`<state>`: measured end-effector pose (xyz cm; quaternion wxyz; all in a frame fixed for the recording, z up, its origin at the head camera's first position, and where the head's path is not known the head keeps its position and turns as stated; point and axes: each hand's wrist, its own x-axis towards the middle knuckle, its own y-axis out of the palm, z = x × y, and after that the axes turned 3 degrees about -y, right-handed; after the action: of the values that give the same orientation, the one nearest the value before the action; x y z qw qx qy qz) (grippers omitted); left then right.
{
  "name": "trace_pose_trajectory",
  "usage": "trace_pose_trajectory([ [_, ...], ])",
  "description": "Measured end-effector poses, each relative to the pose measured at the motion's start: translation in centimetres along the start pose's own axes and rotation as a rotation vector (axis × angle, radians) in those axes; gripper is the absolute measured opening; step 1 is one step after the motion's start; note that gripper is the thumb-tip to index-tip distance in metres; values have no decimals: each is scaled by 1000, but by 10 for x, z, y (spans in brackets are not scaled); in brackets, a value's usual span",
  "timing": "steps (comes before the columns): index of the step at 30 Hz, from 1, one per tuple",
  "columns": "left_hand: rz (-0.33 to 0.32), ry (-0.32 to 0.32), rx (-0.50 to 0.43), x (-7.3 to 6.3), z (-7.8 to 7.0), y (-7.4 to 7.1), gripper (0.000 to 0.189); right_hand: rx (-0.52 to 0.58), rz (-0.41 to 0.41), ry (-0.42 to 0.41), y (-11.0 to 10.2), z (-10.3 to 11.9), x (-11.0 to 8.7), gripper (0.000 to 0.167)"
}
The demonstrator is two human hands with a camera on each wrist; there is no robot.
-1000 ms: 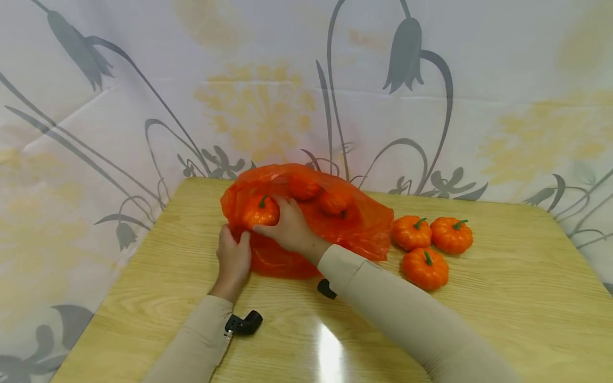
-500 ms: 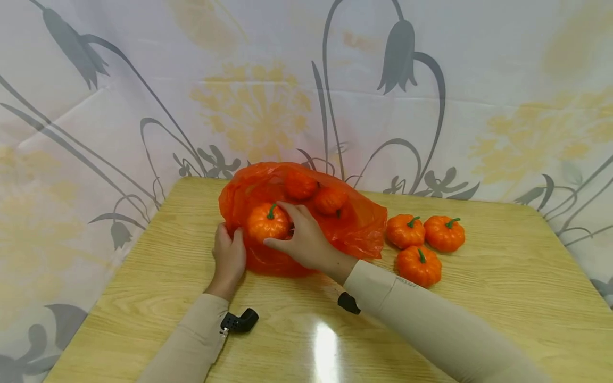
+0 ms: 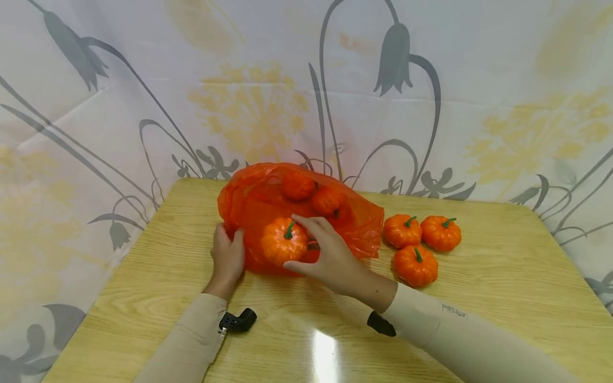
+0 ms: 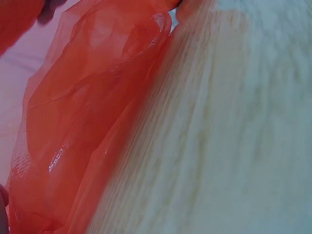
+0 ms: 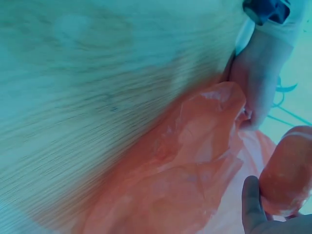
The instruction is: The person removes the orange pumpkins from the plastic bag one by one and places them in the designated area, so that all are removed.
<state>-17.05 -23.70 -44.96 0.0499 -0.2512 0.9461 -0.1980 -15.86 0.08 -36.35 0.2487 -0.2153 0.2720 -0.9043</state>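
Observation:
My right hand (image 3: 337, 263) holds a small orange pumpkin (image 3: 284, 242) with a green stem, thumb and fingers spread around its right side. The pumpkin is raised over the front of a thin orange plastic bag (image 3: 246, 197). My left hand (image 3: 228, 258) pinches the bag's left edge; the right wrist view also shows that hand (image 5: 258, 78) gripping the plastic. Inside the bag lie two more pumpkins, one farther back (image 3: 298, 186) and one to its right (image 3: 328, 200). The bag's crumpled side (image 4: 87, 107) fills much of the left wrist view.
Three more orange pumpkins sit grouped on the wooden table (image 3: 503, 298) just right of the bag: one at the left (image 3: 402, 231), one at the right (image 3: 441, 233), one in front (image 3: 415, 266). A flower-patterned cloth (image 3: 268, 42) hangs behind the table.
My right hand has drawn the pumpkin out from the bag's left part, to the right and toward me. The left hand has stayed at the bag's edge.

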Motion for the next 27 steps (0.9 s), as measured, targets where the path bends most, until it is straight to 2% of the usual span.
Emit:
trace_pose_trajectory([
  [4,2,-5,9,-1,-1,2,36,-65,-17,-28,-11,-5,-23,84],
  [9,13,-9,-4,-4,0,5,34,-155,-37,-17,-26,-12,-51,85],
  [19,20,-24,-15,-3,-2,1,36,-156,-91,-39,-41,-28,-97,84],
  [27,22,-20,-16,-3,-3,1,37,-157,-97,21,-53,-46,-130,80],
])
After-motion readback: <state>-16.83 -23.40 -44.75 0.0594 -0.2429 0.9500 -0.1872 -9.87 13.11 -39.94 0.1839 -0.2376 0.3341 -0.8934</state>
